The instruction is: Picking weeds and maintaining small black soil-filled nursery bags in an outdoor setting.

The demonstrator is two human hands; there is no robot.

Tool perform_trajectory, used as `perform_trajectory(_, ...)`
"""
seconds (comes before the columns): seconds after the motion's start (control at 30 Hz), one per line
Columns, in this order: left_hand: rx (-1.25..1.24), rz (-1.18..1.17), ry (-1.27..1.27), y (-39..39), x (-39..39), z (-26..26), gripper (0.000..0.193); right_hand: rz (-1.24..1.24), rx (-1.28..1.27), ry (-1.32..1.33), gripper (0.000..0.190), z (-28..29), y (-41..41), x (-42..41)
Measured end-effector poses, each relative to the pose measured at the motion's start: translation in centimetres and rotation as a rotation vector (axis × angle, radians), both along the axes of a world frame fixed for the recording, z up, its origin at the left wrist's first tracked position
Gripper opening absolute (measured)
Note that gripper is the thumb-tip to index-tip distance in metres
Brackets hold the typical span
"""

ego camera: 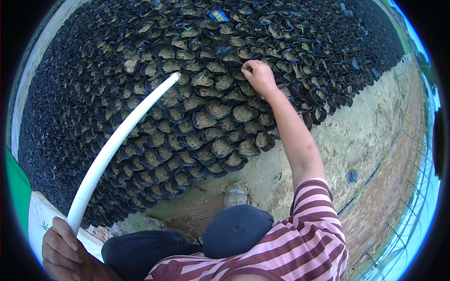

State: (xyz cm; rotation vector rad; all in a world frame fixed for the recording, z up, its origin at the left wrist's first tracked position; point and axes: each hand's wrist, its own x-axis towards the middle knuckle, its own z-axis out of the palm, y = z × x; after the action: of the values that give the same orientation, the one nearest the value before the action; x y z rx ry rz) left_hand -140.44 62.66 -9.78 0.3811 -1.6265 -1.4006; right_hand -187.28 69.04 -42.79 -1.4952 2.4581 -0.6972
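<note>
My left hand (61,249), low at the left, grips the near end of a long white plastic pipe (116,137). The pipe looks curved in this view, and its far tip hangs over soil-filled black plastic nursery bags (221,147). Further out, my right hand (259,76) reaches over the bags with thumb and fingers drawn together. Whether a small thing is pinched between those fingertips cannot be seen. Small green seedlings (202,75) stand in a few bags left of my right hand.
A blue packet (218,15) bearing writing lies on the bags at the far side. Bare cracked soil (351,140) borders them on the right, with a black plastic scrap (351,176). My bent knees (237,230) and a muddy shoe (236,197) are at the near edge.
</note>
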Motion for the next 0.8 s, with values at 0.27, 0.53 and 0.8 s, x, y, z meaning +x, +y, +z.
perform_trajectory(0.27,0.021,-0.025,0.009,-0.2,-0.7,0.1,0.038,0.065,0.232,0.31,0.011,-0.9,-2.3,1.4)
perform_trajectory(0.53,0.038,-0.047,0.001,-0.1,-0.5,0.2,0.039,-0.231,0.048,-0.319,0.023,1.2,-2.1,-0.6)
perform_trajectory(0.8,0.019,0.039,-0.068,-0.6,1.6,-0.1,0.039,0.165,0.139,0.061,0.017,1.8,0.6,-0.1)
